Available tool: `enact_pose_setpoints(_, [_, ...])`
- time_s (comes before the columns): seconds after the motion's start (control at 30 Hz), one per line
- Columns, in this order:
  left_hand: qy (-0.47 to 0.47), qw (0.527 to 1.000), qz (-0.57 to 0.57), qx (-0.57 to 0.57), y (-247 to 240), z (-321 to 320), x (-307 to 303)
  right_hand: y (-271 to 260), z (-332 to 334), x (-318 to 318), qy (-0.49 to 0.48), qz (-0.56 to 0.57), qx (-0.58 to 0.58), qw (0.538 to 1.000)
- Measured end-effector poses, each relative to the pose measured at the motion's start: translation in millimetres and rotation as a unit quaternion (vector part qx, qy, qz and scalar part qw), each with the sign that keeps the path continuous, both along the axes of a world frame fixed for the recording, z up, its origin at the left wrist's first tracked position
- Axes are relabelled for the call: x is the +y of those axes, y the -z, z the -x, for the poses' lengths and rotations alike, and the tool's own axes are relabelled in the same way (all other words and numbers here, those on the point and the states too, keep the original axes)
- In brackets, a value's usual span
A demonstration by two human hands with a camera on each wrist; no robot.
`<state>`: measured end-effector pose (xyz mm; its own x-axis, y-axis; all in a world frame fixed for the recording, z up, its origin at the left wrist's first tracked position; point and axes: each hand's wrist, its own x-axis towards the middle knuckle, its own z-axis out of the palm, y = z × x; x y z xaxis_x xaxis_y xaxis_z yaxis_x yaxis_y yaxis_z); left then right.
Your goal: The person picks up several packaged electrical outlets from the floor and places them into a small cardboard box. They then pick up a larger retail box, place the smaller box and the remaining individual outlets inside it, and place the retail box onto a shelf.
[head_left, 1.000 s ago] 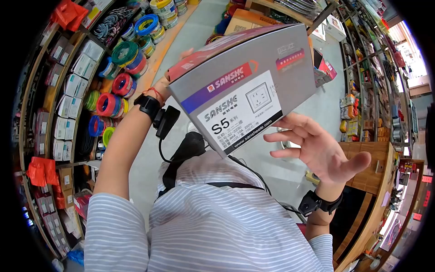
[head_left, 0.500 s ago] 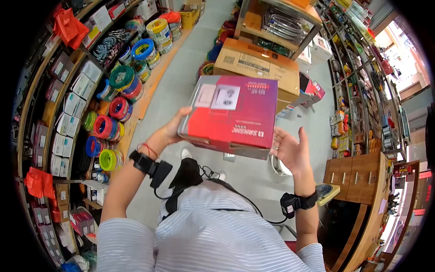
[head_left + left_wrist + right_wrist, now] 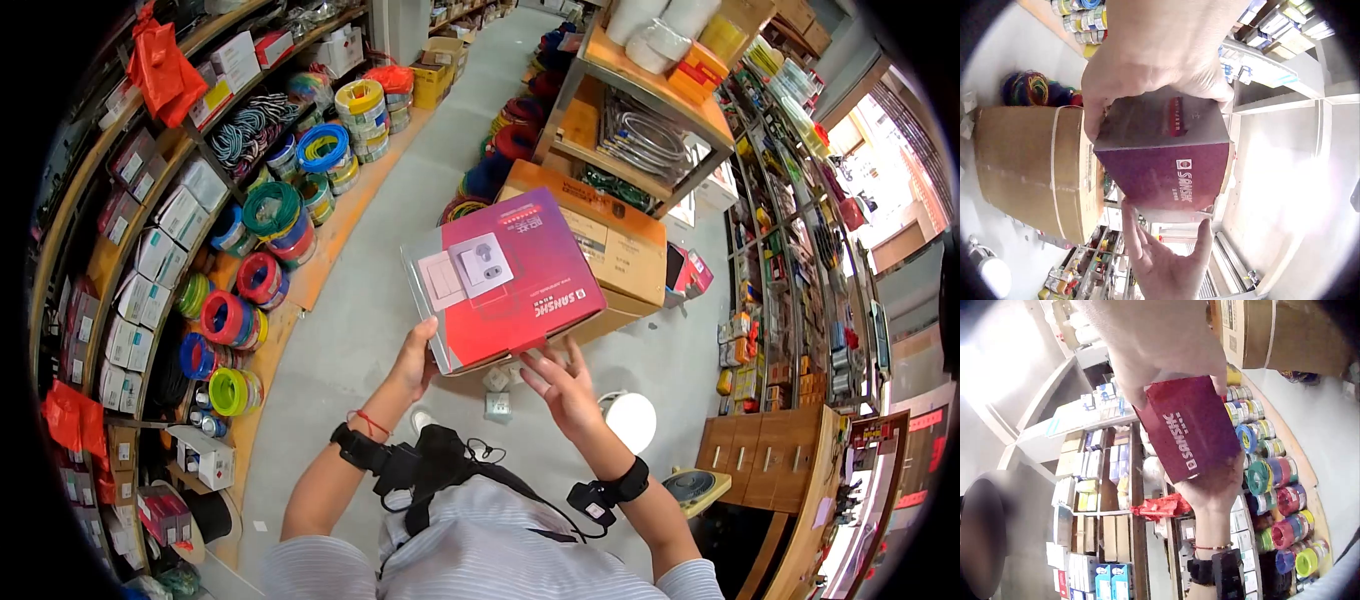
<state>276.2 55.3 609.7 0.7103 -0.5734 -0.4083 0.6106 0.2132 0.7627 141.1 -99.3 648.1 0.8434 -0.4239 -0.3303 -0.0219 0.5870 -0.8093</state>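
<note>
A red and purple cardboard socket box (image 3: 520,275), with switch and socket pictures on its top and SANSHC lettering, is held up in front of the person, tilted in the head view. The left hand (image 3: 412,362) grips its near left corner; in the left wrist view this hand (image 3: 1154,69) spans the box's grey end, thumb and fingers on opposite sides. At the near right edge, the right hand (image 3: 562,392) touches the box with spread, fairly straight fingers. The left wrist view shows the right hand (image 3: 1169,265) with its thumb apart from the fingers.
Wire coils (image 3: 272,210) and boxed goods fill the shelves on the left. Beyond the held box are a large brown carton (image 3: 620,255) and a metal-framed rack (image 3: 575,135). A white round stool (image 3: 630,422) and wooden drawers (image 3: 735,445) stand on the right.
The box has turned from its grey labelled side to its red top, then swung anticlockwise and moved forward. The right hand went from turned outward to touching the near edge.
</note>
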Motion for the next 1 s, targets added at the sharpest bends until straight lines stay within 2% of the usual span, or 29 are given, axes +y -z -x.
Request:
enact_pose_setpoints(0.13, [-0.021,0.999,-0.012,-0.028,19,-16,0,9,-42,-5,-0.029,0.004,0.012,0.999])
enact_pose_setpoints(0.23, [-0.058,0.995,-0.068,-0.033,14,-16,8,20,-65,-9,-0.065,-0.015,0.03,0.997])
enact_pose_setpoints(0.47, [-0.239,0.962,-0.13,-0.011,27,33,2,47,-91,-26,-0.208,-0.021,0.082,0.975])
enact_pose_setpoints(0.63, [-0.425,0.894,-0.139,0.012,50,110,-44,83,-79,-65,-0.37,-0.075,0.093,0.921])
enact_pose_setpoints(0.7, [-0.475,0.866,-0.153,0.02,54,141,-67,92,-65,-81,-0.436,-0.056,0.075,0.895])
enact_pose_setpoints(0.77, [-0.513,0.84,-0.176,0.001,50,158,-78,99,-59,-84,-0.444,-0.077,0.125,0.884])
enact_pose_setpoints(0.8, [-0.529,0.828,-0.185,-0.026,45,167,-85,98,-55,-87,-0.463,-0.079,0.126,0.874])
enact_pose_setpoints(0.87, [-0.564,0.799,-0.206,-0.006,47,183,-95,114,-53,-89,-0.48,-0.115,0.137,0.859])
enact_pose_setpoints(0.93, [-0.586,0.772,-0.244,-0.027,35,202,-100,134,-50,-88,-0.534,-0.129,0.138,0.824])
enact_pose_setpoints(1.0, [-0.615,0.748,-0.247,-0.027,39,220,-100,136,-45,-79,-0.564,-0.12,0.116,0.809])
